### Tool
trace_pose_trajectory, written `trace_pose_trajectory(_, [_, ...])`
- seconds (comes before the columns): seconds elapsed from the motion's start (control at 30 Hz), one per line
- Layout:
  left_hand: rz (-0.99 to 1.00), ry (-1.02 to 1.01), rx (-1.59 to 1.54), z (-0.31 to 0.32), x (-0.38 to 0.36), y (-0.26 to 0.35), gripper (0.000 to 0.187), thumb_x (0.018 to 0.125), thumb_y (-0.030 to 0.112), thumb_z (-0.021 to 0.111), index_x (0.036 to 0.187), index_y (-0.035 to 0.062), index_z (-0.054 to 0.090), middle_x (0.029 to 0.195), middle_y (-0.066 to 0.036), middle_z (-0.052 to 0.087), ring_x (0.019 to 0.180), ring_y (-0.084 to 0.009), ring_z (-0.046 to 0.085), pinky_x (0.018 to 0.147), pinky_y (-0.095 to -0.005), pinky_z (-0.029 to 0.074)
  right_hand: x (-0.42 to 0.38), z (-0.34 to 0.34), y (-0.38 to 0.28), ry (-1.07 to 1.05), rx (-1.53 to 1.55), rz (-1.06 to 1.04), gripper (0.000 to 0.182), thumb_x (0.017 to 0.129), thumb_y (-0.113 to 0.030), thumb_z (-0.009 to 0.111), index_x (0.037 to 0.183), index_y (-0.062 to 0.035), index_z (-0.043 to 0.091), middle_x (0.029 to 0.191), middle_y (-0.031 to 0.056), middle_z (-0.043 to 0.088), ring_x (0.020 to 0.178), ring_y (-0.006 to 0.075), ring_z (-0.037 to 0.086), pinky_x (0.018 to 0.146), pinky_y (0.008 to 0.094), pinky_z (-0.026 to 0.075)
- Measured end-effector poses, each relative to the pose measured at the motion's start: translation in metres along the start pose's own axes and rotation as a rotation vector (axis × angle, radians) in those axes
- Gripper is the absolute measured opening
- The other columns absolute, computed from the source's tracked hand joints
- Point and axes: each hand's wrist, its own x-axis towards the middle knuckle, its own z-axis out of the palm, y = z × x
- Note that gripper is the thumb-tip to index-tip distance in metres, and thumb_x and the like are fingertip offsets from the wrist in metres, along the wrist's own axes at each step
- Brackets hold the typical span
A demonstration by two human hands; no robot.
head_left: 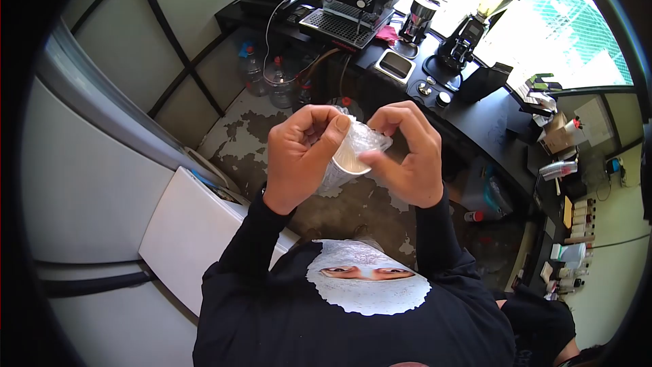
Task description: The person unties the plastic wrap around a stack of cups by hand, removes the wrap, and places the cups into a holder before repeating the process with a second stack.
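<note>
**Grey-brown floor below, black counter behind, cup and plastic film up front**

Worn pale patches break up the floor, which runs beneath the hands toward the counter. The counter stretches from the top of the view down the right side, under a bright window. To the left stands a white appliance with a broad flat surface. Along the bottom lies the wearer's black shirt, printed with a pale face-like picture; at its right, another person's black sleeve shows.

On the counter sits a coffee machine, with a tall grinder farther right and a shallow steel tray between them. Large clear bottles with red caps stand on the floor under the counter's left part.

Both hands are raised in front of the shirt, well apart from the counter. The left hand pinches the film between thumb and curled forefinger. The right hand is bent around the other side, fingers at the film and blurred thumb near the cup's rim; whether it grips anything, I cannot tell.

Between the hands is the cup, tilted, its white rim showing. Crinkled and see-through, the film bunches above the cup's mouth.
</note>
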Motion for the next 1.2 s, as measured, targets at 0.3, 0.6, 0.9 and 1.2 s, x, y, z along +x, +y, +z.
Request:
trace_pose_trajectory(0.3, [0.027, 0.018, -0.002, -0.016, 0.003, -0.008, 0.016, 0.099, 0.012, 0.07, 0.102, -0.0034, 0.069, 0.087, 0.001, 0.069, 0.078, -0.0012, 0.06, 0.068, -0.0186, 0.048, -0.004, 0.038, -0.001, 0.158, -0.238, -0.15, 0.014, 0.082, -0.006, 0.081, 0.092, -0.0026, 0.072, 0.09, 0.0071, 0.065, 0.073, 0.0203, 0.062, 0.063, 0.0321, 0.05])
trace_pose_trajectory(0.6, [0.138, -0.002, 0.171, -0.02, 0.008, 0.003, 0.014, 0.095, 0.008, 0.072, 0.106, 0.0003, 0.071, 0.094, -0.005, 0.073, 0.079, -0.0093, 0.067, 0.071, -0.0245, 0.054, -0.005, 0.042, 0.009, 0.21, 0.16, 0.005, 0.01, 0.096, -0.006, 0.069, 0.1, 0.002, 0.067, 0.1, 0.0101, 0.064, 0.084, 0.0155, 0.06, 0.074, 0.0269, 0.048])
trace_pose_trajectory(0.9, [0.709, -0.34, 0.424, -0.026, 0.024, 0.012, 0.028, 0.079, -0.005, 0.079, 0.105, 0.0038, 0.075, 0.104, -0.011, 0.073, 0.088, -0.0235, 0.074, 0.074, -0.0315, 0.061, -0.008, 0.035, 0.013, 0.247, 0.341, 0.024, 0.011, 0.1, -0.01, 0.066, 0.102, 0.0005, 0.065, 0.103, 0.0072, 0.061, 0.085, 0.0126, 0.057, 0.075, 0.026, 0.047])
trace_pose_trajectory(1.2, [0.773, -0.332, 0.514, -0.02, 0.018, 0.014, 0.025, 0.074, -0.005, 0.082, 0.096, 0.0035, 0.074, 0.095, -0.008, 0.073, 0.081, -0.0215, 0.072, 0.069, -0.0306, 0.059, -0.013, 0.047, 0.005, 0.304, 0.646, 0.229, 0.018, 0.104, -0.017, 0.062, 0.103, 0.0002, 0.064, 0.102, 0.0038, 0.058, 0.089, 0.0092, 0.053, 0.081, 0.0235, 0.044])
